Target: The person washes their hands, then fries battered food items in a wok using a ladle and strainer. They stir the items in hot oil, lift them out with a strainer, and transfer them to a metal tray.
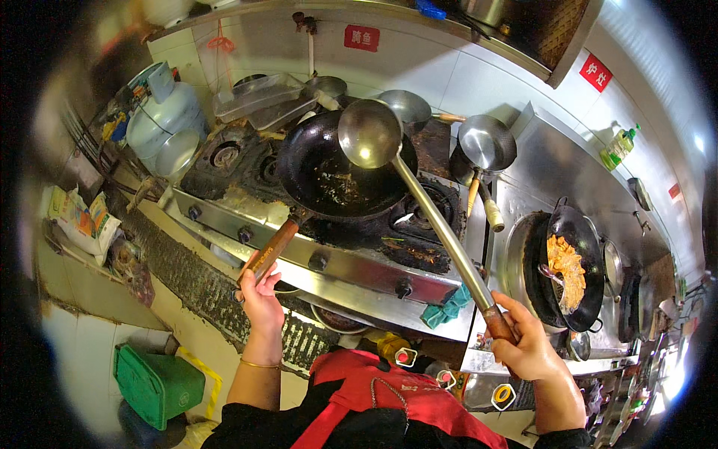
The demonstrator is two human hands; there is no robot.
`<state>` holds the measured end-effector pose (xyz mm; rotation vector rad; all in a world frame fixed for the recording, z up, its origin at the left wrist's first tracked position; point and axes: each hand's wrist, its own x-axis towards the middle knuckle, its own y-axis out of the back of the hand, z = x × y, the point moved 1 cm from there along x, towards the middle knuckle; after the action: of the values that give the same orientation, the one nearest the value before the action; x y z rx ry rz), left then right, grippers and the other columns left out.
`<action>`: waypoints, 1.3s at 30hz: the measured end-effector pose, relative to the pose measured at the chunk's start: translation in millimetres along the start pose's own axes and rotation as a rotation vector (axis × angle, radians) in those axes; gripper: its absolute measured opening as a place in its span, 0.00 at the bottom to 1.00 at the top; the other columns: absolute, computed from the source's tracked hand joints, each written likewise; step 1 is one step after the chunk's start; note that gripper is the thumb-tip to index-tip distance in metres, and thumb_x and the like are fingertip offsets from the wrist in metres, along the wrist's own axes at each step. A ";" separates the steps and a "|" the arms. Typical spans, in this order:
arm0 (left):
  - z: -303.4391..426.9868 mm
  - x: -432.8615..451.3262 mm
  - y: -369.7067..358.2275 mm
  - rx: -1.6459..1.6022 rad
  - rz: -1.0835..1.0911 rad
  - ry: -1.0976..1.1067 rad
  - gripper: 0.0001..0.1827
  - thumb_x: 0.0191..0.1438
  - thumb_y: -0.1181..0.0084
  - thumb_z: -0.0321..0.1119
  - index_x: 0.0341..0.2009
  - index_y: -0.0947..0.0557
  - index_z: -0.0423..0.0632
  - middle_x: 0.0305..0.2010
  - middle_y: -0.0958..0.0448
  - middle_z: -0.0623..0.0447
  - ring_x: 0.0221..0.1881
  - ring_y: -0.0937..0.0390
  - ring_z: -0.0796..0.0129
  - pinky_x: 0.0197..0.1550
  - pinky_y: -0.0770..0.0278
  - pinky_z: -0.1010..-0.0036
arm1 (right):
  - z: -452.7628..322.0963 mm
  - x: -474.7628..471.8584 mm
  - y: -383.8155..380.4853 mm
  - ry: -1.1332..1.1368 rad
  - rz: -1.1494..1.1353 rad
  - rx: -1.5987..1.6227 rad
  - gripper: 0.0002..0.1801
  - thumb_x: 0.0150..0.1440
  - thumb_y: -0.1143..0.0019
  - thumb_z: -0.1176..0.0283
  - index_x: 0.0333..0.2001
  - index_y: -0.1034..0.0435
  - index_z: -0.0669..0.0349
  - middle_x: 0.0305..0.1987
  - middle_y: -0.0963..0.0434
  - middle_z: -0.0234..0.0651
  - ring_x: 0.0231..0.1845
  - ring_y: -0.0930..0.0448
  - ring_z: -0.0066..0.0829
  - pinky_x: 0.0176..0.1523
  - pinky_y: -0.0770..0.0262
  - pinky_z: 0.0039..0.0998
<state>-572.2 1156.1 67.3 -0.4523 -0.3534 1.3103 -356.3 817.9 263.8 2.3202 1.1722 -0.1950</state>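
Note:
My left hand [262, 297] grips the wooden handle of a black wok [303, 179], which is over the gas range [359, 261]. Small dark scraps and an oily sheen show in the wok's bottom. In my right hand [524, 337] is the wooden end of a long steel ladle [443, 230]. The ladle's round bowl [370, 134] hangs above the right side of the wok and hides part of it. I cannot tell whether the bowl touches the wok.
Right of the range, a two-handled wok [592, 269] with browned food [564, 264] tilts over a large pot. Saucepans [487, 143] stand behind. A gas cylinder [168, 118] and clear plastic tray [263, 101] are left. A teal cloth [447, 307] hangs at the front edge.

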 end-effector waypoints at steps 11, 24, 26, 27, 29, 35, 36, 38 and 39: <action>-0.2 -25.1 -14.2 -0.105 -0.013 0.091 0.23 0.60 0.59 0.43 0.53 0.28 0.42 0.44 0.22 0.49 0.44 0.23 0.65 0.49 0.25 0.68 | 18.7 -6.4 -34.8 -0.044 -0.093 0.561 0.41 0.45 0.56 0.88 0.65 0.50 0.60 0.36 0.29 0.40 0.19 0.28 0.24 0.24 0.30 0.23; 27.6 -3.7 -12.0 0.152 -0.031 0.034 0.27 0.55 0.41 0.35 0.57 0.33 0.43 0.50 0.26 0.46 0.45 0.23 0.61 0.48 0.22 0.69 | 27.2 -31.0 -26.2 -0.075 -0.251 1.220 0.42 0.46 0.51 0.80 0.66 0.52 0.54 0.39 0.35 0.37 0.16 0.36 0.21 0.18 0.40 0.21; 29.8 -1.0 -10.6 0.125 -0.001 0.007 0.25 0.53 0.40 0.30 0.55 0.31 0.42 0.48 0.26 0.47 0.44 0.23 0.63 0.47 0.22 0.71 | 31.7 -42.4 -22.8 -0.058 -0.277 1.384 0.40 0.46 0.48 0.76 0.65 0.51 0.56 0.37 0.36 0.36 0.14 0.38 0.18 0.16 0.45 0.19; 30.2 -1.1 -10.0 0.141 0.015 0.011 0.25 0.53 0.40 0.31 0.55 0.32 0.41 0.49 0.27 0.46 0.44 0.24 0.61 0.47 0.21 0.72 | 35.3 -49.5 -20.4 -0.016 -0.198 1.398 0.36 0.46 0.48 0.75 0.60 0.47 0.60 0.35 0.36 0.35 0.13 0.40 0.16 0.13 0.47 0.19; 29.9 -5.9 -9.8 0.120 0.020 -0.025 0.25 0.53 0.40 0.31 0.54 0.32 0.39 0.47 0.27 0.44 0.44 0.24 0.61 0.46 0.20 0.73 | 44.7 -67.1 -14.0 0.077 -0.087 1.483 0.32 0.45 0.47 0.74 0.56 0.45 0.61 0.34 0.36 0.34 0.12 0.41 0.15 0.12 0.47 0.18; 28.6 -20.8 -14.0 0.363 0.022 -0.257 0.19 0.56 0.46 0.28 0.51 0.29 0.35 0.44 0.26 0.36 0.44 0.23 0.55 0.47 0.19 0.66 | 87.7 -133.4 41.2 0.336 0.372 1.215 0.36 0.49 0.44 0.75 0.61 0.49 0.65 0.36 0.31 0.39 0.12 0.36 0.19 0.13 0.37 0.23; 30.5 -20.3 -14.1 0.497 -0.029 -0.409 0.19 0.59 0.50 0.33 0.52 0.30 0.36 0.47 0.26 0.35 0.48 0.24 0.53 0.51 0.21 0.60 | 97.8 -145.8 55.6 0.246 0.536 1.080 0.37 0.48 0.45 0.76 0.61 0.49 0.64 0.36 0.30 0.38 0.13 0.34 0.20 0.14 0.35 0.23; 29.9 -19.2 -7.3 0.551 0.109 -0.336 0.21 0.61 0.52 0.39 0.56 0.32 0.43 0.50 0.27 0.43 0.47 0.25 0.56 0.49 0.24 0.59 | 113.7 -168.6 80.9 0.103 0.721 0.800 0.37 0.47 0.48 0.79 0.63 0.48 0.63 0.35 0.29 0.36 0.16 0.29 0.22 0.17 0.32 0.22; 33.4 -20.4 -1.9 0.552 -0.167 -0.405 0.29 0.60 0.48 0.33 0.62 0.42 0.35 0.52 0.31 0.43 0.55 0.33 0.56 0.50 0.25 0.63 | 123.1 -179.5 91.7 -0.066 0.812 0.649 0.38 0.47 0.50 0.80 0.63 0.48 0.62 0.35 0.28 0.35 0.18 0.27 0.23 0.20 0.32 0.21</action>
<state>-591.7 1139.8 97.1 0.3062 -0.3376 1.2672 -381.7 583.2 258.4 3.1089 0.0391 -0.3815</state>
